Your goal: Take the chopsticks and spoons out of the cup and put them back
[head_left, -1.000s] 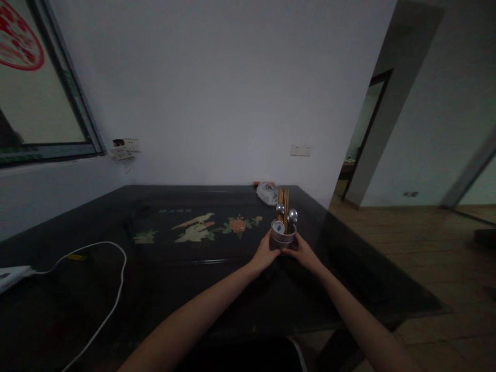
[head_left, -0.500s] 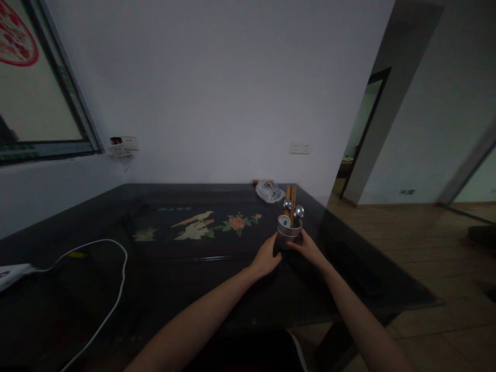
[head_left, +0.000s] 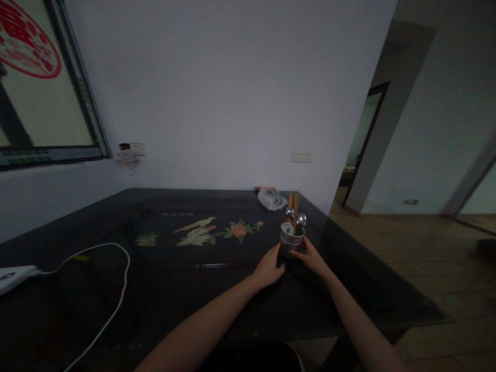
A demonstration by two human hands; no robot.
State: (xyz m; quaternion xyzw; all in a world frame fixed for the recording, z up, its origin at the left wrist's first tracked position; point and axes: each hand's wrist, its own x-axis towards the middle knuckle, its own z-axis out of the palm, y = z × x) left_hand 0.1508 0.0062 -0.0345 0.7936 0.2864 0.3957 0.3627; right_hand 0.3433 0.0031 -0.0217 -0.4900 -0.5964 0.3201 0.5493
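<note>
A round grey utensil holder [head_left: 291, 245] stands upright on the dark table, toward its right side. Wooden chopsticks [head_left: 296, 205] rise out of it, along with a metal spoon [head_left: 301, 219], another shiny spoon [head_left: 290, 212] and a white spoon-like piece [head_left: 287, 229] with a blue mark. My left hand [head_left: 268, 266] is curved against the holder's left side, thumb toward me. On the opposite side my right hand [head_left: 311, 256] grips it, thumb across the front. The fingertips behind the holder are hidden.
Behind the holder lies a crumpled clear plastic bag [head_left: 270, 199]. At the left, a white power strip [head_left: 17, 278] trails a white cable [head_left: 124, 279] across the table [head_left: 186, 305]. The table shows a bird-and-flower picture and meets a white wall; its right edge drops to wooden floor.
The whole view has shifted slightly, so everything appears a little lower and further right. Both hands stay on the holder, which shows no clear movement on the table.
</note>
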